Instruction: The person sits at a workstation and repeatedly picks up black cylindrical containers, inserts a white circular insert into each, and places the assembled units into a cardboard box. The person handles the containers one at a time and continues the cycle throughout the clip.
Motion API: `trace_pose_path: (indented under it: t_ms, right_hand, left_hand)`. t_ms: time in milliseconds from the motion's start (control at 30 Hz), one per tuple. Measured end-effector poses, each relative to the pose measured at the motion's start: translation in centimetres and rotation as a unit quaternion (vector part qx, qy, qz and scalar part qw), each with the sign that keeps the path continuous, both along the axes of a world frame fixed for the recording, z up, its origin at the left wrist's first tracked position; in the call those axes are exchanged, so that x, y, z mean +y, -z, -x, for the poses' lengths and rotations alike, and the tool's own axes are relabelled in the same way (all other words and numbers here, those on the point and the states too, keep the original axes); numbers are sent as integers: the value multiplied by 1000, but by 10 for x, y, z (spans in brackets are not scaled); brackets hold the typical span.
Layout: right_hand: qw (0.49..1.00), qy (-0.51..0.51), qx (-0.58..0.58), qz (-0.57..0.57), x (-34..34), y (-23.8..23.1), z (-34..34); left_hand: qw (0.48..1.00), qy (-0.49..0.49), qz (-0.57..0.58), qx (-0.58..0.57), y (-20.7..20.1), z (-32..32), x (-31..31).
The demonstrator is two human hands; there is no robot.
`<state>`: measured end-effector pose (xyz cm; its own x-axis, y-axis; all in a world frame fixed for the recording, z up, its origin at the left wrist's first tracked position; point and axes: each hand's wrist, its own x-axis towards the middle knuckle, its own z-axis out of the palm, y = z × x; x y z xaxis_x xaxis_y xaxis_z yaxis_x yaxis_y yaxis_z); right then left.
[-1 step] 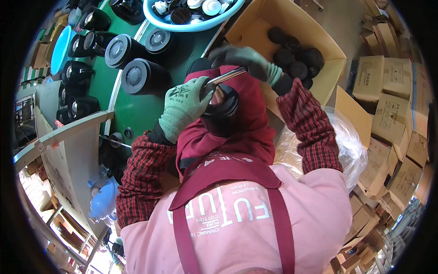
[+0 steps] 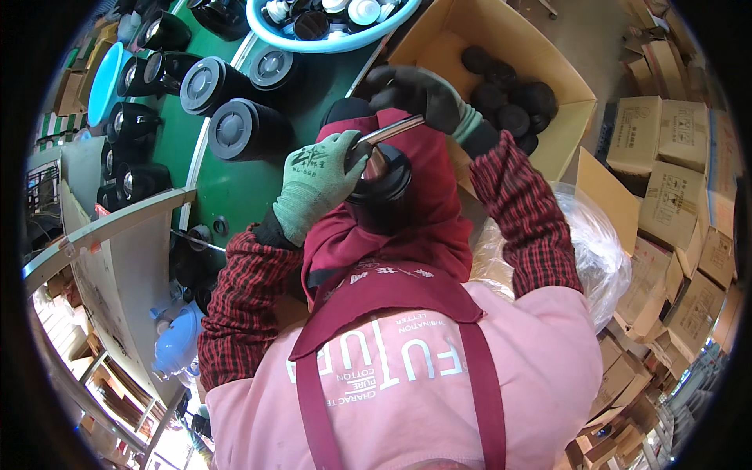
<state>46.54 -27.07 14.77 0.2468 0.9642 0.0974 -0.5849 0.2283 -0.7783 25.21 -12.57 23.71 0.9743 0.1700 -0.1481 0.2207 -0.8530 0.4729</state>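
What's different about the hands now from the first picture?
The right hand moved slightly up the picture, away from the body. I see nothing newly grabbed or let go. The left hand stayed on the metal bar; the black container stayed put.

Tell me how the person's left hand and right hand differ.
The left hand shows mostly the pale green, printed back of its glove; the right hand shows mostly dark glove, with pale green toward the wrist. The left hand grips one end of the shiny metal bar; the right hand is at the other end, its grip unclear. Both wear gloves, with red-and-black checked sleeves above.
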Motion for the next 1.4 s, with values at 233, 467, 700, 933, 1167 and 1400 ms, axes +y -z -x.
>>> trace_pose_path:
  t_ms: [233,467,700,933,1167,1400]
  right_hand:
    - [957,145,-252,17,-45,7,83]
    - [860,101,-500,-4,-30,-88,166]
    - [944,281,-140,98,1,9,66]
    - [870,65,-489,-21,53,44,60]
    - [803,-53,-579,131,98,25,79]
    - [788,-68,-587,173,121,48,92]
  left_hand:
    - [986,52,155,-20,66,-6,51]
    - [777,-9,616,-128,114,-93,19]
    - [920,-160,125,-336,99,-59,-13]
    - [953,-241,150,-107,92,20,42]
    - [746,-242,425,451,-44,-34,20]
    - [818,-296,194,453,19,-49,19]
